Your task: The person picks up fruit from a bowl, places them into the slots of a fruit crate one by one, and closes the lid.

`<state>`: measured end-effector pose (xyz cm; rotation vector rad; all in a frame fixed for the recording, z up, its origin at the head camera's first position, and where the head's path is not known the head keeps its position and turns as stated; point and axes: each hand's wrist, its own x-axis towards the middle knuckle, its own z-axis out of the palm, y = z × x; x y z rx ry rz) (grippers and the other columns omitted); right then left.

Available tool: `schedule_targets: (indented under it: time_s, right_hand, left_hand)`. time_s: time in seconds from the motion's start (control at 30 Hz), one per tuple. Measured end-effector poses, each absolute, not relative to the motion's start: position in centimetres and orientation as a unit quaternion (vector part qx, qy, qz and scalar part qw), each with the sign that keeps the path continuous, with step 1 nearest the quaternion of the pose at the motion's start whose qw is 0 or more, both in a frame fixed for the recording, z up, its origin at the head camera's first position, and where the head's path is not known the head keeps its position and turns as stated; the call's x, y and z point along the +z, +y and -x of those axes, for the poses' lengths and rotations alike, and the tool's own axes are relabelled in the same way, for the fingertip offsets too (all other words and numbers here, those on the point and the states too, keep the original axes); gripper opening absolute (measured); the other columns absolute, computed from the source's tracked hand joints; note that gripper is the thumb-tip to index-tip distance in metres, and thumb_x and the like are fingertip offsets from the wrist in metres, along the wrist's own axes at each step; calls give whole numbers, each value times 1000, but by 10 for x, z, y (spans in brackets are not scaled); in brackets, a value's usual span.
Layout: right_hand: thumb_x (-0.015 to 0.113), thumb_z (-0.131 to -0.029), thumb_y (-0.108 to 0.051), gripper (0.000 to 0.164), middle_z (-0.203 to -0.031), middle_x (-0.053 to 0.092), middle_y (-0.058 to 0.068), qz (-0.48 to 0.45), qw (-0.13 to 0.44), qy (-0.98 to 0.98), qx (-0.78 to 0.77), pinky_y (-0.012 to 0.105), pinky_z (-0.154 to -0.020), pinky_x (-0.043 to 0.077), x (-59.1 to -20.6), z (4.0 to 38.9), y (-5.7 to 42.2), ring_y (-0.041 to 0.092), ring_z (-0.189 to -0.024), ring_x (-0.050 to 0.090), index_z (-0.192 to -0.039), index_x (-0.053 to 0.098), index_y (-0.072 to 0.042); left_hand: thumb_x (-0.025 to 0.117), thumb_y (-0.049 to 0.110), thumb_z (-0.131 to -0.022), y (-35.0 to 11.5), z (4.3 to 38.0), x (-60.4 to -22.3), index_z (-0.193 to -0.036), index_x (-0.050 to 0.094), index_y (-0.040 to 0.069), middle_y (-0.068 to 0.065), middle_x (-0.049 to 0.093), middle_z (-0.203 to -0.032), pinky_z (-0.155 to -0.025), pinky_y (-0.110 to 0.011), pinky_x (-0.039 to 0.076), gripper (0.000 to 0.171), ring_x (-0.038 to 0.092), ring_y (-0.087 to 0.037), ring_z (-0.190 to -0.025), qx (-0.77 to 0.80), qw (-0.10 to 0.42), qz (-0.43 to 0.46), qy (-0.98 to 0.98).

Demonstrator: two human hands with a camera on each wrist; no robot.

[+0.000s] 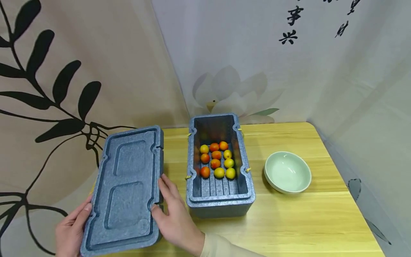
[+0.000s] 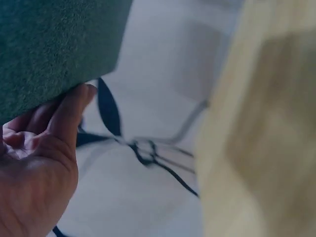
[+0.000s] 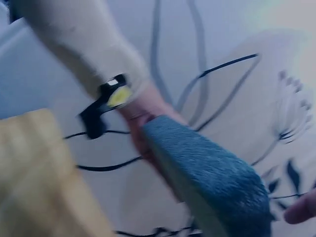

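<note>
A blue-grey foam box lid (image 1: 128,192) is held tilted at the left of the head view, its recessed face towards the camera. My left hand (image 1: 73,227) grips its left long edge, thumb on the face; in the left wrist view the left hand (image 2: 44,163) has its fingers against the lid (image 2: 59,49). My right hand (image 1: 176,214) holds the right edge, thumb at a notch and fingers along the side. To the right stands the uncovered foam box (image 1: 218,211), with several small red, orange and yellow fruits (image 1: 215,164) on its ribbed floor.
A pale green bowl (image 1: 287,172) sits right of the box on the wooden table (image 1: 321,221). Yellow cord loops (image 1: 248,170) hang at the box's sides. A printed curtain (image 1: 128,64) rises behind the table.
</note>
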<state>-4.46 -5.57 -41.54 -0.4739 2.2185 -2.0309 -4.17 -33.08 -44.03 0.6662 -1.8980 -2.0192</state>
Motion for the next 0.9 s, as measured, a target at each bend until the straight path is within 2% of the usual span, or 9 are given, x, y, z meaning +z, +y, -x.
schedule_targets:
  time_s: [0.13,0.27,0.37,0.5,0.7,0.9]
  right_hand:
    - [53,-96,-22,64,-161,18,-4,180,35,749,-637,51,-112,18,-384,43,-26,20,-145,18,-154,30,-7]
    - [56,-94,-19,65,-157,26,0,187,-27,766,-614,47,-111,24,-365,52,5,17,-141,27,-152,32,-4]
    - [58,-93,-11,60,-150,33,6,178,-78,761,-618,41,-108,32,-359,66,29,19,-135,37,-149,37,1]
    - [56,-95,-3,46,-140,42,14,140,-105,744,-645,39,-99,43,-357,86,64,25,-124,49,-139,49,6]
    - [51,-98,0,32,-129,52,16,77,-94,741,-660,33,-98,42,-362,111,113,26,-121,52,-129,56,7]
    - [52,-97,2,35,-131,56,22,12,-78,731,-678,22,-92,45,-369,123,140,29,-121,54,-132,54,9]
  left_hand:
    - [65,6,-93,-313,45,-413,-126,66,3,6,73,-106,-72,-19,52,33,67,-6,-95,-723,141,-197,-646]
    - [64,6,-94,-285,55,-388,-126,67,4,0,73,-107,-63,-24,54,33,69,-10,-84,-742,106,-132,-649]
    - [58,-1,-96,-258,69,-377,-126,61,-4,-3,71,-112,-67,-24,54,31,68,-11,-90,-742,94,-35,-662]
    - [54,-4,-97,-224,90,-369,-129,52,-12,-10,65,-126,-79,-24,52,33,64,-14,-107,-710,77,57,-698]
    - [57,12,-99,-180,115,-367,-144,48,4,-13,51,-142,-89,-23,47,47,53,-18,-124,-635,35,80,-767]
    - [60,15,-98,-151,130,-374,-141,54,12,-7,56,-137,-91,-26,48,44,55,-19,-121,-622,7,80,-779]
